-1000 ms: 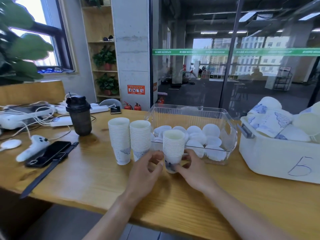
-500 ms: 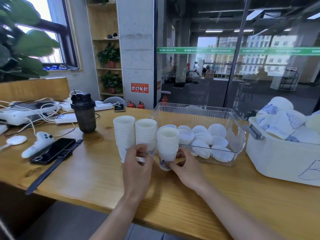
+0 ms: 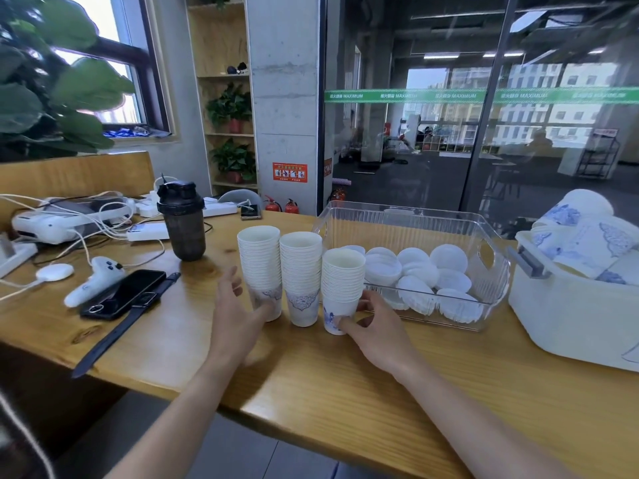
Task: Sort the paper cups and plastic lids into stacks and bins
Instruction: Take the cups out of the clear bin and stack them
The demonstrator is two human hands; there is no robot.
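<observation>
1. Head view, right hand (image 3: pixel 375 326): forearm reaches in from lower right; thumb and fingers (image 3: pixel 368 300) curl round the base of the right cup stack (image 3: pixel 342 288), which stands on the table (image 3: pixel 345 382).
2. Left hand (image 3: pixel 238 314): forearm enters from lower left; fingers spread and relaxed, gripping nothing, beside the base of the left cup stack (image 3: pixel 261 267); whether they touch it cannot be told.
3. Middle cup stack (image 3: pixel 301 274): upright between the other two, all three in a close row.
4. Clear bin (image 3: pixel 491 250): just right of the stacks, holding white plastic lids (image 3: pixel 425 274).
5. White bin (image 3: pixel 570 319): far right, loose paper cups (image 3: pixel 584 236) heaped inside.
6. Change: half a second earlier the left hand was at the middle stack; it now sits further left. The right hand keeps its hold.
</observation>
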